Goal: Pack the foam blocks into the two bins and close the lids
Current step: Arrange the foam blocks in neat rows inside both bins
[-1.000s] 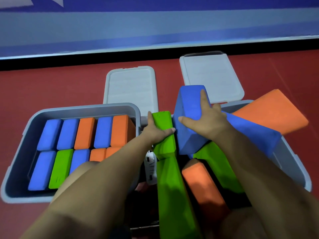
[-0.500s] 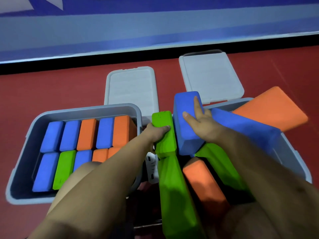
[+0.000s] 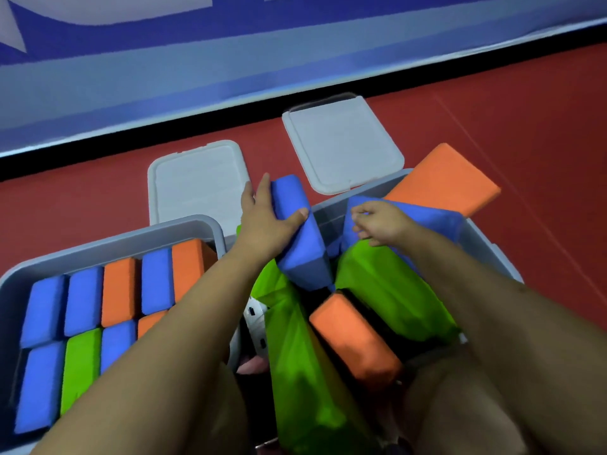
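Left hand (image 3: 267,221) grips the upright blue block (image 3: 300,238) across its narrow faces, above the gap between the two bins. Right hand (image 3: 381,224), fingers curled, rests on another blue block (image 3: 423,218) in the right bin (image 3: 486,247); grasp unclear. Foam judged light, soft, grippy: hold mid-length, squeeze gently.

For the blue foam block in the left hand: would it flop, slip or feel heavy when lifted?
The blue rectangular foam block probably stays stiff: it keeps straight edges while held tilted. It seems light, since the left hand alone grips it from one side. Its matt, fuzzy-looking surface suggests it is unlikely to slip.
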Motion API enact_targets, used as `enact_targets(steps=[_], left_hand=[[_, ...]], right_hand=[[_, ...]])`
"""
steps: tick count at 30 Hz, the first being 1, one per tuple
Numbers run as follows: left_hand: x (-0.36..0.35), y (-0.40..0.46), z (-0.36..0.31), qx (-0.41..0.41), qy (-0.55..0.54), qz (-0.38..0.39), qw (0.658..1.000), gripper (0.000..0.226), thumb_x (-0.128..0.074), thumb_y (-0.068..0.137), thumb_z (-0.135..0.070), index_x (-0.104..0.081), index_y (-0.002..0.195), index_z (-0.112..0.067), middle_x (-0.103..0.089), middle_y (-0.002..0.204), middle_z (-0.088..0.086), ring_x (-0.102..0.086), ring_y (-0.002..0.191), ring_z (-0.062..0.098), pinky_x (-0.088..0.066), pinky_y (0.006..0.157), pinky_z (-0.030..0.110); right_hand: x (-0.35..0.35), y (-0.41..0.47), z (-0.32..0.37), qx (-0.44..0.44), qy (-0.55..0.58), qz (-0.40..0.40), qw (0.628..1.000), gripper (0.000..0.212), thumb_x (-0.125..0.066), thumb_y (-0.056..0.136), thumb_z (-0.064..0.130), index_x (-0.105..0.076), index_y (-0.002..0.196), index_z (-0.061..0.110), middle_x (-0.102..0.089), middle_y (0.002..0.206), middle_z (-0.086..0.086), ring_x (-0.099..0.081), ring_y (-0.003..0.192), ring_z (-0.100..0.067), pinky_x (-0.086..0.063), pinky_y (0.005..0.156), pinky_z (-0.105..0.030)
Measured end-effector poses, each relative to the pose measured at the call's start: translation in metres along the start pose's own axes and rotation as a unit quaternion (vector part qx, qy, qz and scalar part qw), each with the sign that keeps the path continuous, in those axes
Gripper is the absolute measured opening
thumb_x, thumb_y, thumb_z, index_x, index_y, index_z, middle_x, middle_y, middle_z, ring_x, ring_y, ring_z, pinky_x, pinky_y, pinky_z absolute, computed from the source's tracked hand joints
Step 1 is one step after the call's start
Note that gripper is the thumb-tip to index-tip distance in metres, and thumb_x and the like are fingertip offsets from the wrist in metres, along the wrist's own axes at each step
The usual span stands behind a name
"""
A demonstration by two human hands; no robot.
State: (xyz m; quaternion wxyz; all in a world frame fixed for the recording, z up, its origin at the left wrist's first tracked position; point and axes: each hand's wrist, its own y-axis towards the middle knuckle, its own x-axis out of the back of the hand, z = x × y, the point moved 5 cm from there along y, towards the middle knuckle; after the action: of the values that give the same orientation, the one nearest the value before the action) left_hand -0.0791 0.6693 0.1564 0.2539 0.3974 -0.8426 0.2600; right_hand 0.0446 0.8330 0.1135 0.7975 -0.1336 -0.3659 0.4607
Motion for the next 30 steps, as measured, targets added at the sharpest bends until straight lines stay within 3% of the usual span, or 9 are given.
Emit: enact_targets(steps=[2, 4, 7, 10, 16, 23, 27, 30], left_hand=[[-0.003, -0.002, -0.004, -0.020, -0.003, 0.001, 1.000, 0.079, -0.065, 0.088, -0.033, -0.019, 0.152, -0.022, 0.001, 0.160, 0.006, -0.013, 0.147, 0.017, -0.016, 0.116, 0.028], [-0.004, -0.003, -0.005, -0.018, -0.009, 0.006, 1.000, 0.074, -0.064, 0.090, -0.032, -0.024, 0.151, -0.022, 0.001, 0.160, 0.004, -0.014, 0.147, 0.016, -0.015, 0.115, 0.026], [-0.001, 0.000, -0.004, -0.013, -0.006, 0.003, 1.000, 0.075, -0.065, 0.089, -0.032, -0.025, 0.151, -0.022, -0.001, 0.160, 0.004, -0.016, 0.147, 0.016, -0.016, 0.115, 0.028], [0.000, -0.001, -0.005, -0.010, -0.014, 0.007, 1.000, 0.076, -0.066, 0.089, -0.032, -0.024, 0.152, -0.022, -0.001, 0.160, 0.002, -0.016, 0.146, 0.015, -0.017, 0.115, 0.027], [-0.001, -0.004, -0.010, -0.012, -0.011, 0.007, 1.000, 0.073, -0.063, 0.091, -0.032, -0.023, 0.152, -0.024, 0.001, 0.161, 0.001, -0.016, 0.146, 0.015, -0.019, 0.113, 0.029], [0.006, -0.004, -0.009, -0.009, -0.030, 0.007, 0.999, 0.072, -0.063, 0.091, -0.030, -0.024, 0.151, -0.025, -0.001, 0.160, 0.003, -0.015, 0.146, 0.015, -0.018, 0.113, 0.026], [0.002, -0.006, -0.006, -0.004, -0.013, 0.020, 1.000, 0.065, -0.058, 0.092, -0.037, -0.028, 0.150, -0.034, 0.002, 0.161, -0.003, -0.022, 0.145, 0.017, -0.024, 0.113, 0.032], [-0.007, -0.007, -0.001, 0.010, 0.032, 0.049, 0.998, 0.065, -0.054, 0.092, -0.045, -0.026, 0.150, -0.036, 0.006, 0.161, -0.002, -0.024, 0.145, 0.020, -0.023, 0.114, 0.032]], right_hand=[[0.007, 0.005, -0.011, 0.012, -0.248, -0.025, 0.968, 0.045, -0.055, 0.093, 0.032, -0.053, 0.132, 0.010, -0.061, 0.117, -0.010, -0.062, 0.096, -0.022, -0.046, 0.083, -0.027], [0.006, 0.001, -0.022, 0.009, -0.375, 0.004, 0.927, 0.059, -0.059, 0.087, 0.044, -0.050, 0.134, 0.009, -0.053, 0.134, -0.012, -0.049, 0.123, -0.027, -0.038, 0.102, -0.032], [0.000, -0.004, -0.035, 0.016, -0.368, -0.013, 0.929, 0.081, -0.070, 0.075, 0.052, -0.041, 0.138, 0.013, -0.043, 0.136, -0.018, -0.041, 0.126, -0.033, -0.036, 0.102, -0.036], [-0.017, -0.007, -0.054, 0.004, -0.378, 0.018, 0.926, 0.107, -0.077, 0.067, 0.053, -0.016, 0.150, 0.023, -0.035, 0.138, -0.021, -0.039, 0.127, -0.039, -0.039, 0.102, -0.042], [-0.018, -0.013, -0.056, -0.022, -0.367, -0.016, 0.930, 0.088, -0.077, 0.069, 0.042, -0.024, 0.138, 0.030, -0.040, 0.130, -0.013, -0.042, 0.122, -0.035, -0.043, 0.091, -0.046], [-0.018, -0.024, -0.057, -0.028, -0.336, -0.042, 0.941, 0.100, -0.076, 0.069, 0.042, -0.012, 0.146, 0.039, -0.035, 0.132, -0.011, -0.037, 0.123, -0.034, -0.043, 0.088, -0.045], [-0.029, -0.037, -0.040, 0.027, -0.415, -0.073, 0.906, 0.101, -0.073, 0.067, 0.054, -0.011, 0.146, 0.046, -0.035, 0.130, -0.008, -0.035, 0.122, -0.029, -0.037, 0.093, -0.044], [-0.032, -0.047, -0.013, 0.086, -0.451, -0.123, 0.880, 0.096, -0.071, 0.067, 0.051, -0.017, 0.146, 0.044, -0.037, 0.127, -0.007, -0.036, 0.119, -0.027, -0.036, 0.091, -0.042]])
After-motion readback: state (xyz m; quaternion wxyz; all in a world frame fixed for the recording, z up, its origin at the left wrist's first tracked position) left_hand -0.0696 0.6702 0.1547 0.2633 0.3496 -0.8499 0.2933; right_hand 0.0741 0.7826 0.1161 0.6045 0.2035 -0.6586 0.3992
